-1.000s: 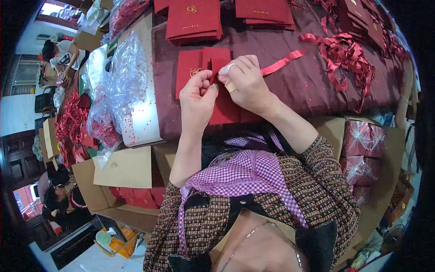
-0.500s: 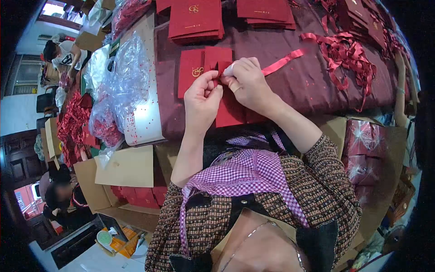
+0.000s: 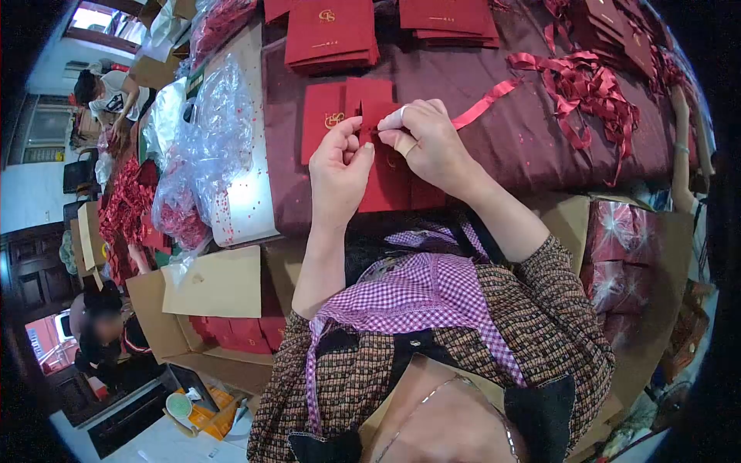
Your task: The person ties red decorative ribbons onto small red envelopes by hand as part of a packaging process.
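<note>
Several red paper pouches or folders with gold lettering lie on the dark red cloth. My left hand (image 3: 338,166) has its fingers curled at the edge of an upright red flap (image 3: 369,92); what its fingertips hold, if anything, is too small to make out. Close to its right, my right hand (image 3: 424,137) pinches at the same flap, a white wrapping on one finger. A red satin ribbon (image 3: 488,104) runs out from behind the right hand; its near end is hidden. Beside the left hand lies another red pouch (image 3: 320,127), and more red paper (image 3: 384,189) lies under both hands.
Stacks of red pouches (image 3: 332,35) stand at the back, with a heap of red ribbons (image 3: 590,96) to the right. Clear plastic bags (image 3: 220,116) lie left. Open cartons (image 3: 212,282) flank my body. Other people are at left, and another person's arm (image 3: 681,147) reaches in at right.
My hands have moved slightly apart, with the left fingertips drawn a little left of the flap. A gap now shows between them, and more of the red paper is visible.
</note>
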The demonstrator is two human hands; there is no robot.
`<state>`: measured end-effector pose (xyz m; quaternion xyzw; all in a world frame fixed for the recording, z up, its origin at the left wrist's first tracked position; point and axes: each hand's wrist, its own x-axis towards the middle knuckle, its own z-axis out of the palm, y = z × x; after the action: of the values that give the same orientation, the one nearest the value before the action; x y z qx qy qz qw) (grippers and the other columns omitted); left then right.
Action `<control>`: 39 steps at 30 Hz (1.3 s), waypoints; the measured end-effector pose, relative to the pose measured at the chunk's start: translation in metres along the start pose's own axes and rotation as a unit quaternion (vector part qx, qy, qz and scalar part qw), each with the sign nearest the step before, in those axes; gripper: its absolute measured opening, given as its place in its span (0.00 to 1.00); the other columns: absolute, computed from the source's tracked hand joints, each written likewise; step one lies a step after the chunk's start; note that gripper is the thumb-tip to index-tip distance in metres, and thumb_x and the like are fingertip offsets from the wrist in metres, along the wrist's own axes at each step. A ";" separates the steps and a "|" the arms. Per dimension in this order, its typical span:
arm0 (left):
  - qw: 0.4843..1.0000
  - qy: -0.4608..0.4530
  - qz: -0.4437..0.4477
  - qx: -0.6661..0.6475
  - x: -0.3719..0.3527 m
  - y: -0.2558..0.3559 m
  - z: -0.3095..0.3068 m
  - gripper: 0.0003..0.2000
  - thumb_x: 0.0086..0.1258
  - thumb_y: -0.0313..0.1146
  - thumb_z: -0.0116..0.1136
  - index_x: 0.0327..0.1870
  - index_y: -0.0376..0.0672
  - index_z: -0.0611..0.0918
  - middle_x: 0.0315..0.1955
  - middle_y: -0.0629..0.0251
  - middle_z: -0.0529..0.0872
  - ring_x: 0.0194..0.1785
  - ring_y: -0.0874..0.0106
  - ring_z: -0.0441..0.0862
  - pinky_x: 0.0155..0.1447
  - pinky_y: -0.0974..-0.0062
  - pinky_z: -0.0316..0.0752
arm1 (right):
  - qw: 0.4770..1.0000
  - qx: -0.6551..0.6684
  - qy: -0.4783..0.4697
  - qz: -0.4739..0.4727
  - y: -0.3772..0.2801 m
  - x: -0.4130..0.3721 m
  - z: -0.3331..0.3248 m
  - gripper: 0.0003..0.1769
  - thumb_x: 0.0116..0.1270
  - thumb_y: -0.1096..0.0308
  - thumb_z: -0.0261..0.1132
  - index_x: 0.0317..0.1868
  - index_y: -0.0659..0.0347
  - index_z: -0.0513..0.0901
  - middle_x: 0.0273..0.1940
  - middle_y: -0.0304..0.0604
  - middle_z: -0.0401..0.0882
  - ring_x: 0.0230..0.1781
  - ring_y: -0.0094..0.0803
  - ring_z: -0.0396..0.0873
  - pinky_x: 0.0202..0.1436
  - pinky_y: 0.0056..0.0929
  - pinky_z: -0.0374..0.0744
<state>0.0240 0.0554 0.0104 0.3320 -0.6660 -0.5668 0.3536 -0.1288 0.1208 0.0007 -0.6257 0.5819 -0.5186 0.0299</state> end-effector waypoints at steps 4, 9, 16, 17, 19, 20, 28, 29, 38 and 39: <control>1.000 0.004 0.002 0.026 -0.002 0.001 0.002 0.15 0.62 0.18 0.59 0.52 0.32 0.78 0.27 0.77 0.72 0.27 0.89 0.67 0.32 0.90 0.66 | 0.999 -0.017 0.022 -0.018 -0.001 0.001 0.001 0.06 0.54 0.72 0.68 0.30 0.58 0.78 0.28 0.40 0.80 0.33 0.38 0.77 0.43 0.36 0.68; 0.999 0.011 0.002 0.036 -0.001 0.000 0.003 0.15 0.62 0.19 0.59 0.50 0.32 0.78 0.26 0.77 0.72 0.27 0.88 0.67 0.32 0.89 0.67 | 0.998 -0.053 0.024 -0.040 0.000 -0.001 0.003 0.06 0.53 0.72 0.68 0.30 0.59 0.78 0.28 0.41 0.79 0.33 0.38 0.76 0.42 0.37 0.68; 0.998 0.005 0.026 0.058 -0.003 0.002 0.008 0.13 0.62 0.18 0.58 0.48 0.32 0.79 0.24 0.76 0.73 0.27 0.88 0.68 0.31 0.88 0.67 | 0.984 -0.159 0.003 -0.086 -0.004 0.000 0.005 0.06 0.53 0.72 0.66 0.30 0.59 0.77 0.30 0.43 0.79 0.34 0.39 0.76 0.43 0.38 0.67; 0.992 0.008 0.051 0.112 -0.003 0.006 0.008 0.12 0.62 0.18 0.58 0.48 0.32 0.79 0.24 0.76 0.73 0.27 0.88 0.69 0.31 0.88 0.68 | 0.984 -0.158 0.003 -0.085 -0.004 0.000 0.005 0.06 0.53 0.72 0.66 0.30 0.59 0.77 0.30 0.43 0.79 0.34 0.39 0.76 0.43 0.38 0.67; 0.994 -0.002 0.040 0.106 -0.004 0.009 0.007 0.13 0.62 0.17 0.58 0.48 0.32 0.79 0.25 0.76 0.74 0.27 0.88 0.69 0.31 0.88 0.68 | 0.981 -0.172 -0.010 -0.094 -0.004 0.001 0.004 0.07 0.55 0.71 0.66 0.32 0.59 0.76 0.32 0.43 0.79 0.34 0.38 0.76 0.44 0.38 0.67; 0.994 -0.011 0.030 0.100 -0.003 0.009 0.006 0.13 0.62 0.17 0.57 0.48 0.32 0.79 0.25 0.75 0.75 0.27 0.88 0.69 0.31 0.88 0.68 | 0.981 -0.171 -0.011 -0.095 -0.002 0.002 0.002 0.07 0.55 0.71 0.66 0.32 0.59 0.76 0.32 0.43 0.79 0.34 0.38 0.76 0.44 0.38 0.67; 0.998 -0.017 0.016 0.057 0.001 0.005 0.000 0.14 0.63 0.18 0.58 0.50 0.32 0.79 0.27 0.76 0.74 0.29 0.88 0.69 0.33 0.89 0.68 | 0.997 -0.010 -0.074 0.002 0.003 0.006 -0.015 0.09 0.57 0.68 0.67 0.37 0.60 0.78 0.34 0.45 0.81 0.37 0.42 0.77 0.46 0.37 0.69; 0.998 -0.024 0.011 0.055 0.002 0.004 0.000 0.14 0.63 0.18 0.58 0.50 0.32 0.79 0.27 0.77 0.74 0.29 0.88 0.69 0.33 0.89 0.68 | 0.998 -0.017 -0.068 -0.006 0.004 0.005 -0.014 0.09 0.56 0.69 0.67 0.36 0.60 0.78 0.33 0.44 0.80 0.36 0.41 0.77 0.46 0.37 0.69; 0.996 -0.089 -0.008 0.001 0.007 0.009 -0.010 0.13 0.67 0.21 0.55 0.52 0.34 0.81 0.34 0.72 0.82 0.36 0.84 0.75 0.42 0.85 0.71 | 0.996 -0.056 0.025 -0.062 0.002 -0.002 -0.003 0.07 0.52 0.76 0.66 0.32 0.59 0.76 0.29 0.41 0.77 0.33 0.38 0.76 0.45 0.36 0.68; 0.996 -0.085 0.007 0.021 0.008 0.008 -0.010 0.13 0.68 0.21 0.55 0.52 0.34 0.82 0.36 0.70 0.84 0.39 0.82 0.77 0.44 0.83 0.73 | 0.997 -0.042 0.028 -0.060 0.002 -0.003 -0.004 0.07 0.53 0.77 0.66 0.32 0.60 0.77 0.29 0.41 0.77 0.33 0.38 0.75 0.45 0.34 0.68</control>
<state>0.0276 0.0450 0.0205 0.2856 -0.7073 -0.5766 0.2928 -0.1324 0.1244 -0.0004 -0.6453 0.5649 -0.5124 -0.0442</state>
